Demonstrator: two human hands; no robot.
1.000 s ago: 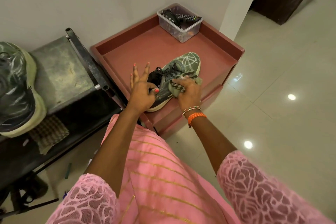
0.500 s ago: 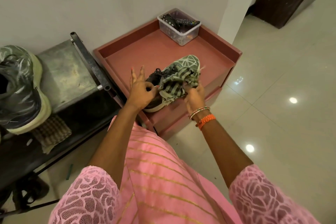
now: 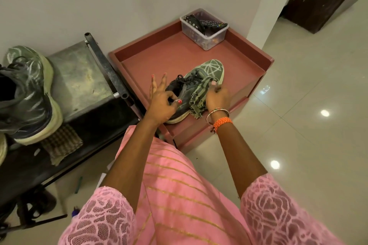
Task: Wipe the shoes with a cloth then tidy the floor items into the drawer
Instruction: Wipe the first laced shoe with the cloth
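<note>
While the left hand (image 3: 162, 103) pinches the shoe (image 3: 196, 87) collar on the red table (image 3: 256, 53), two fingers splayed, the right hand (image 3: 217, 98) grips the cloth (image 3: 199, 98), now unbunched and draped along its side. Wiping continues; tidying not yet begun.

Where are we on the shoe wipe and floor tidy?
Done: nothing confirmable. In hand: left hand holds the green shoe at its collar while the right hand works the striped cloth over its side. Left: the second shoe on the bench, and the floor items still lying below.
</note>
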